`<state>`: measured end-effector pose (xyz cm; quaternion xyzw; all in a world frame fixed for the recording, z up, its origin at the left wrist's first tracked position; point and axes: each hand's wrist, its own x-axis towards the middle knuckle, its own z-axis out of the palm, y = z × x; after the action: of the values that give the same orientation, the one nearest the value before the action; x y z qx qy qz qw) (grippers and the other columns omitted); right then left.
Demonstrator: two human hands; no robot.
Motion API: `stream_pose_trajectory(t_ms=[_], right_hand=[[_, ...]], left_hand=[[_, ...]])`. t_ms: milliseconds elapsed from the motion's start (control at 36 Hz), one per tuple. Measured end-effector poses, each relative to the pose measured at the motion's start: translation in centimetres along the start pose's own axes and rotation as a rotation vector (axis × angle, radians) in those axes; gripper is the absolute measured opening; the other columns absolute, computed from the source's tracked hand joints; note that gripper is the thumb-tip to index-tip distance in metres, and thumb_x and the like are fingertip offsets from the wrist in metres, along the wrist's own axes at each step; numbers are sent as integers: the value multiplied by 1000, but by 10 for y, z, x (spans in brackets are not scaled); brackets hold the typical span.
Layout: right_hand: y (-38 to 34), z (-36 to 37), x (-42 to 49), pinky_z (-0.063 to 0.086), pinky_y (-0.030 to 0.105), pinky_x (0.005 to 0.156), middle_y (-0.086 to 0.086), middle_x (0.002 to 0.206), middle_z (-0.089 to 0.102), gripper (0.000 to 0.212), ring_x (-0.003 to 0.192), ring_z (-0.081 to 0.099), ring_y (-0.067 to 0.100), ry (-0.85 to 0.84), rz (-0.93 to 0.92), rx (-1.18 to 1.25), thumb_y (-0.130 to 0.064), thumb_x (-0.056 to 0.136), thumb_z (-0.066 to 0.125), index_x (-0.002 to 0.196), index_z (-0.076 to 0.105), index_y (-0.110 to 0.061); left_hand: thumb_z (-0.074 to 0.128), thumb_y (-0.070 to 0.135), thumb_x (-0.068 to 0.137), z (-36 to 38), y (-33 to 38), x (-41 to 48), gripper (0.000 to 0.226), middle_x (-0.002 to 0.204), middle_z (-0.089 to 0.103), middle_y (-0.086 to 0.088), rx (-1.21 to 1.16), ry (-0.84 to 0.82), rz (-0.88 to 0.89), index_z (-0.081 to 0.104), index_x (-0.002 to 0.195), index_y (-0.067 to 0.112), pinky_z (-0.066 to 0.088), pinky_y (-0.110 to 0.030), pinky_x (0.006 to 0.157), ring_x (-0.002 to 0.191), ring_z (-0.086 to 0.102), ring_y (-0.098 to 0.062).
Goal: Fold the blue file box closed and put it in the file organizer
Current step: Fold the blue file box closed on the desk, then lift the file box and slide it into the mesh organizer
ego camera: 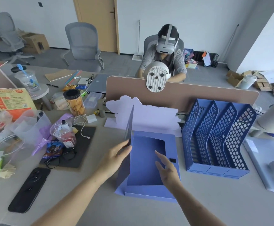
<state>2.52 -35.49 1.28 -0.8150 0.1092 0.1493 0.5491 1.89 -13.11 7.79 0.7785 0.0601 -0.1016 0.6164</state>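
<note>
The blue file box (146, 162) lies flat on the desk in front of me, its inside facing up. Its cover flap (129, 126) stands almost upright along the box's left edge. My left hand (115, 158) holds that flap near its lower edge, fingers wrapped on it. My right hand (167, 170) rests flat on the box's right side, fingers spread, near a small black fastener patch (172, 160). The blue file organizer (216, 137), with several slanted mesh slots, stands just right of the box.
A pale cloud-shaped card (149, 115) stands behind the box against the brown divider (198, 95). Clutter covers the left: a black phone (29, 190), dark mat, snack jar (75, 103), cables, bags. A grey folder (267, 162) lies at the right. A person with a headset sits behind the divider.
</note>
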Motion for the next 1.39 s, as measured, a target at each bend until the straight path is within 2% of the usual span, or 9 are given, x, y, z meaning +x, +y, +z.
stream_pose_trajectory(t_ms=[111, 222, 389, 500, 639, 778, 889, 1194, 1389], right_hand=[[-21, -1, 0, 41, 23, 103, -20, 130, 55, 36, 130, 50, 16, -28, -122, 119, -27, 100, 43, 129, 51, -45], [-31, -6, -4, 33, 22, 102, -18, 129, 56, 42, 118, 52, 0, -11, -130, 145, -39, 97, 45, 139, 43, -42], [-17, -19, 1, 43, 32, 107, -9, 124, 65, 41, 113, 61, 8, 80, -27, 226, -29, 97, 49, 138, 47, -32], [-3, -30, 2, 50, 25, 99, -13, 118, 68, 35, 102, 65, -6, 113, -23, 239, -20, 98, 46, 129, 59, -27], [10, -37, 2, 49, 18, 94, -19, 111, 64, 31, 97, 59, -9, 162, 11, 198, -23, 97, 48, 124, 60, -33], [28, -43, 6, 31, 28, 109, -6, 155, 32, 42, 142, 31, 12, 179, 85, 89, -30, 94, 52, 135, 49, -39], [41, -48, 9, 26, 30, 109, -1, 162, 12, 51, 148, 19, 15, 153, 184, 87, -33, 94, 53, 143, 39, -39], [74, -51, 17, 32, 26, 108, -9, 154, 36, 56, 140, 37, 15, 123, 271, 103, -29, 93, 54, 146, 35, -34], [86, -52, 20, 41, 23, 79, -6, 121, 60, 55, 98, 59, 20, 89, 279, 1, -26, 92, 52, 144, 38, -37]], left_hand=[[53, 37, 97, 29, -30, 26, 29, 133, 53, 28, -46, -4, -4, 55, 121, 51, 29, -25, 115, 132, 44, 3], [61, 29, 93, 49, -71, 50, 49, 148, 47, 11, 51, -11, 13, 50, 109, 74, 30, -34, 117, 138, 42, -8], [64, 44, 88, 70, -85, 60, 59, 160, 28, 3, 256, -19, 19, 33, 137, 53, 27, -36, 118, 147, 28, -18], [64, 84, 54, 74, -85, 62, 110, 164, 11, 5, 404, 95, -139, 12, 147, 57, 31, -52, 114, 148, 20, -28], [65, 93, 26, 77, -88, 71, 153, 165, -3, -3, 457, 137, -329, -4, 152, 41, 33, -55, 112, 149, 17, -32], [76, 80, 43, 93, -81, 77, 144, 165, -12, -3, 497, 46, -378, -6, 153, 38, 30, -52, 113, 150, 9, -34], [71, 86, 37, 103, -83, 79, 148, 163, -22, 1, 576, 15, -419, -12, 151, 42, 29, -56, 113, 149, 2, -40], [68, 84, 50, 130, -79, 74, 141, 161, -26, -7, 810, 15, -446, -23, 148, 39, 30, -54, 110, 148, -3, -42], [64, 86, 52, 138, -77, 72, 136, 160, -26, -11, 942, 13, -446, -21, 149, 42, 27, -53, 110, 143, 12, -40]])
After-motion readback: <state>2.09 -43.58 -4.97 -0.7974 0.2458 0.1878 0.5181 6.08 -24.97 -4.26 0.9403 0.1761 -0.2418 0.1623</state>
